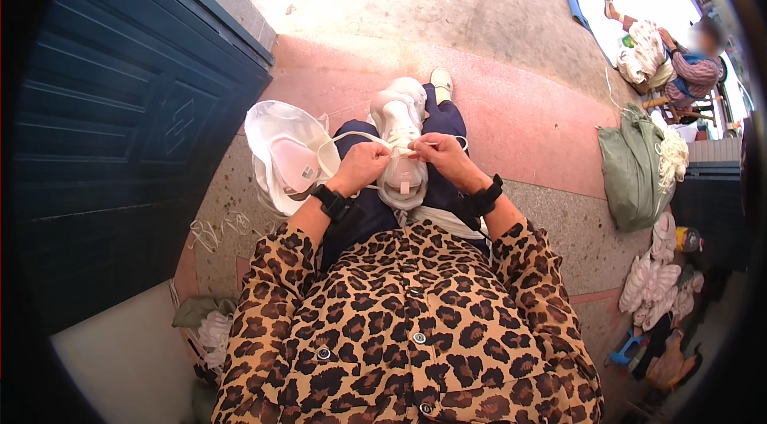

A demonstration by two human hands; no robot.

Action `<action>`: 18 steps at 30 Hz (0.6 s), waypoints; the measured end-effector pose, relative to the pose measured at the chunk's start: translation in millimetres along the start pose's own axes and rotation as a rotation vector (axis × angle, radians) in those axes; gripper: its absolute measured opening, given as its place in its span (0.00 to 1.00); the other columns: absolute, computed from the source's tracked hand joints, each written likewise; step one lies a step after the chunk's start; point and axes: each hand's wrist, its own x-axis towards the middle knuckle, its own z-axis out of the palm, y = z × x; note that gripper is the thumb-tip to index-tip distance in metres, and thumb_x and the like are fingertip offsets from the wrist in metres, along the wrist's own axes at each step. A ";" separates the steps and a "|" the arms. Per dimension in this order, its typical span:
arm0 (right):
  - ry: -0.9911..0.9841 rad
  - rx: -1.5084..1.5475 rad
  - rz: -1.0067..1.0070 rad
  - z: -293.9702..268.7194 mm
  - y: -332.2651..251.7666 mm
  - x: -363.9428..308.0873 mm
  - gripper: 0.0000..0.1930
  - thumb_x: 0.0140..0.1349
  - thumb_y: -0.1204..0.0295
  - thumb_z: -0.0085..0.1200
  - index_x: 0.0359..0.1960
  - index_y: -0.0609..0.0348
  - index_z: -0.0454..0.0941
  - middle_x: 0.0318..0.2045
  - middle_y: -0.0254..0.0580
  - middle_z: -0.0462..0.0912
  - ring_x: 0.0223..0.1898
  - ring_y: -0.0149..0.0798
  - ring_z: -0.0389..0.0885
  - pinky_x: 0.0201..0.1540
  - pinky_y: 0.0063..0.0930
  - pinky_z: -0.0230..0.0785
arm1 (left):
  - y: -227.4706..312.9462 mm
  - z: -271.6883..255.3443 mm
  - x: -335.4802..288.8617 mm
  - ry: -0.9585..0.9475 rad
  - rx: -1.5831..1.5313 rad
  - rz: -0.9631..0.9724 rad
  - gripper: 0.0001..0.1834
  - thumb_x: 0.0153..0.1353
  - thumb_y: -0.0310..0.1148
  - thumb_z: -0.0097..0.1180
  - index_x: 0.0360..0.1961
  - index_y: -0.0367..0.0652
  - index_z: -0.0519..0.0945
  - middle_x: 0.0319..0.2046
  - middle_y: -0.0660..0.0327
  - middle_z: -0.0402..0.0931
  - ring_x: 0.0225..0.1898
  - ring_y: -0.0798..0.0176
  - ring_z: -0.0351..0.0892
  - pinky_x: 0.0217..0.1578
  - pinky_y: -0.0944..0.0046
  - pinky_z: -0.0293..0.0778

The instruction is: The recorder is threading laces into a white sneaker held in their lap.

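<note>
A white sneaker (397, 120) with a pale pink tongue tab lies lengthwise across my lap, its toe pointing away from me. My left hand (363, 166) pinches a white shoelace (357, 135) at the left of the shoe's tongue. From the right, my right hand (444, 159) grips lace too, with fingertips close to the left ones over the lacing. A loop of lace arches out to the left, and another bit curves past my right hand. The exact crossing of the laces between the fingertips is too small to make out.
Left of my knees stands a white bag (264, 124) with a pale pink shoe part inside. Loose laces (209, 234) lie on the floor beside a dark blue door (152, 96). At right are a green sack (635, 172), a pile of pale shoes (651, 284) and a seated person (691, 76).
</note>
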 end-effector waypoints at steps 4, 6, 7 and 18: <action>-0.027 -0.010 -0.029 -0.6 3.3 5.0 0.12 0.60 0.69 0.50 0.35 0.68 0.77 0.26 0.37 0.79 0.28 0.25 0.75 0.30 0.19 0.66 | -4.6 9.4 10.3 -0.084 -0.198 -0.059 0.10 0.50 0.30 0.54 0.28 0.31 0.78 0.20 0.58 0.76 0.23 0.71 0.72 0.27 0.69 0.69; -0.093 -0.218 -0.083 -2.5 3.0 7.3 0.11 0.57 0.70 0.51 0.35 0.67 0.76 0.24 0.42 0.79 0.27 0.31 0.77 0.30 0.24 0.67 | -7.8 12.3 11.7 -0.091 -0.230 -0.108 0.10 0.50 0.30 0.53 0.28 0.31 0.78 0.20 0.57 0.76 0.23 0.72 0.71 0.27 0.69 0.69; -0.095 -0.218 -0.085 -1.8 -3.3 9.3 0.11 0.57 0.70 0.51 0.35 0.67 0.76 0.24 0.42 0.79 0.27 0.31 0.77 0.30 0.24 0.67 | -8.6 12.7 12.4 -0.094 -0.265 -0.159 0.10 0.50 0.30 0.53 0.27 0.31 0.78 0.19 0.57 0.75 0.23 0.72 0.71 0.26 0.68 0.68; 0.110 -0.798 -0.551 0.4 -85.7 11.3 0.05 0.47 0.73 0.55 0.26 0.59 0.78 0.24 0.43 0.78 0.32 0.43 0.76 0.35 0.35 0.67 | 18.6 19.5 3.4 -0.050 -0.330 -0.181 0.12 0.54 0.33 0.52 0.23 0.32 0.76 0.15 0.64 0.69 0.15 0.74 0.65 0.13 0.71 0.61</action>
